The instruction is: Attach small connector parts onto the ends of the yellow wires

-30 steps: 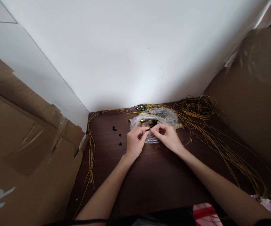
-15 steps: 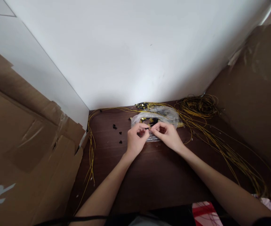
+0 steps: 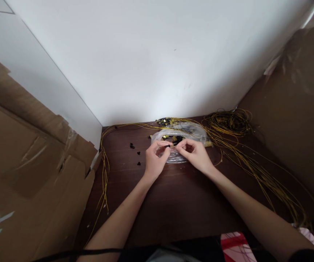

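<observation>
My left hand [image 3: 156,158] pinches a small black piece [image 3: 168,146] between thumb and fingertips. Close by on the right, my right hand [image 3: 195,155] is closed on the end of a thin yellow wire [image 3: 174,146], whose tip points at the black piece. Whether the two touch cannot be made out. Just beyond both hands lies a clear plastic bag [image 3: 197,131] with black and yellow parts [image 3: 177,139] in it. Several small black pieces [image 3: 132,146] rest on the dark table [image 3: 121,174] left of my left hand.
A coil of yellow and black wires [image 3: 229,122] sits at the back right, with a long bundle [image 3: 257,173] trailing toward the front right. More yellow wires [image 3: 104,174] run down the left edge. Cardboard [image 3: 37,163] flanks the left, a brown panel [image 3: 296,120] the right.
My left hand has shifted slightly left, and the gap between the two hands' fingertips looks a little wider. The whole view has moved slightly.
</observation>
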{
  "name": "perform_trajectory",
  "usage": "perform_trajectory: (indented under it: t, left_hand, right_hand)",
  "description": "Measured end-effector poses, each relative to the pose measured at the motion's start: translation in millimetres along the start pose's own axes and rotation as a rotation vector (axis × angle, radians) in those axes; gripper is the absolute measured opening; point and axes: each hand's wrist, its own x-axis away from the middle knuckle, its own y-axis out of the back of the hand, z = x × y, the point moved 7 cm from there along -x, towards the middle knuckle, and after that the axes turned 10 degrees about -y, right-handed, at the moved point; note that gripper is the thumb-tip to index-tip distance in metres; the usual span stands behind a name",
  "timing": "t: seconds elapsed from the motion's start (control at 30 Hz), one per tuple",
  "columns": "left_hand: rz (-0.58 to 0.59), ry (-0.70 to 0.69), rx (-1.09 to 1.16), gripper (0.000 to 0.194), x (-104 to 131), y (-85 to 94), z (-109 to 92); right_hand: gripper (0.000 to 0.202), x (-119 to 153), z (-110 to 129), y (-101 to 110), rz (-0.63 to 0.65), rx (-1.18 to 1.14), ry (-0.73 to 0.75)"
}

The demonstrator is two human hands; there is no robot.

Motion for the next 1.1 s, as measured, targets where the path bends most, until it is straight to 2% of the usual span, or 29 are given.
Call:
perform_trajectory:
  t: [0.23, 0.67, 0.83, 0.93, 1.1]
  left_hand:
    - [0.005, 0.009, -0.053, 0.006, 2.2, 0.5, 4.0]
    - [-0.006, 0.078, -0.023, 0.007, 3.2, -1.2, 10.4]
    - [-0.06, 0.106, 0.056, 0.006, 0.9, -0.1, 7.1]
    - [-0.089, 0.111, 0.08, 0.012, -0.2, 2.3, 6.6]
    - [-0.009, 0.135, 0.038, 0.008, 1.8, -0.4, 13.1]
  right_hand:
    - [0.017, 0.0, 0.1, 0.0, -0.008, 0.043, 0.027]
    - [0.016, 1.8, 3.4, -4.7, 0.031, 0.047, 0.045]
    - [0.018, 1.8, 1.8, -4.2, 0.02, 0.066, 0.038]
    - [0.019, 0.8, -0.5, -3.3, 0.008, 0.074, 0.025]
    - [0.019, 0.4, -0.7, -2.5, 0.0, 0.071, 0.025]
